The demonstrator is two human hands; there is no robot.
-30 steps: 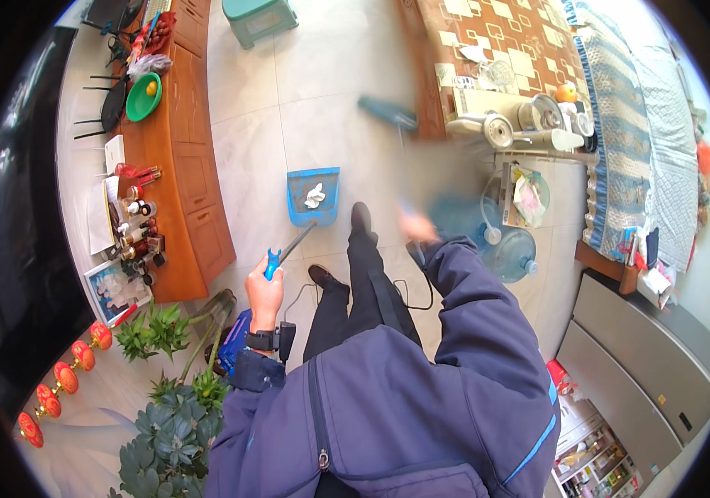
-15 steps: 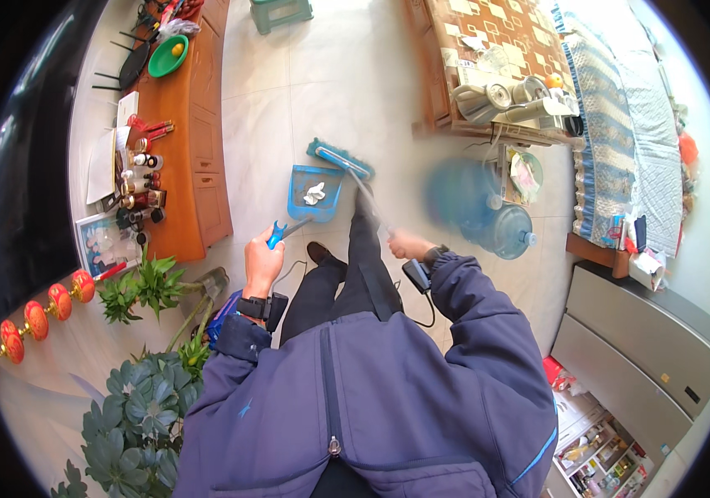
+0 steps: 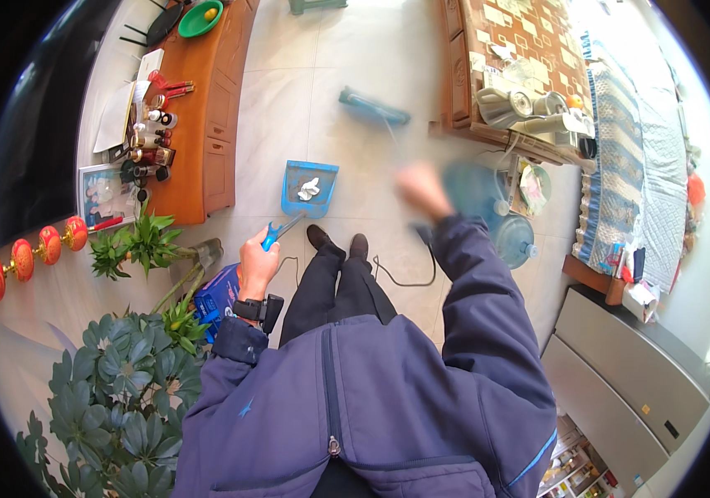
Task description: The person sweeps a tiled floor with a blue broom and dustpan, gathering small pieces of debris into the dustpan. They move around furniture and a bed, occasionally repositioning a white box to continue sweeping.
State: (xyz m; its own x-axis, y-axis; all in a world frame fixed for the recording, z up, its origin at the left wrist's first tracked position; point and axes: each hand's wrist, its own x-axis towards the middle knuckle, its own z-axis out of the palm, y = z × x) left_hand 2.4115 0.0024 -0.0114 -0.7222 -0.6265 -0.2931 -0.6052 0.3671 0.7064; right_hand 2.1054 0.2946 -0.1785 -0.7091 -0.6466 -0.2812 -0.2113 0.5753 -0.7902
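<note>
My left hand is wrapped round the blue-ended handle of a blue dustpan, which rests on the tiled floor ahead of my shoes. Inside the pan lies a crumpled white tissue. Smeared by motion, my right hand is closed on the thin handle of a broom. The blue broom head is blurred too, beyond the dustpan and to its right, apart from it.
To the left stands a wooden cabinet with bottles and a green bowl on top. A patterned table is at the far right, with large blue water bottles nearer. Leafy plants fill the near left.
The broom has swung from beside the dustpan away to the far right, and my right hand has risen with it. My right foot has drawn back beside my left. The dustpan stays low.
</note>
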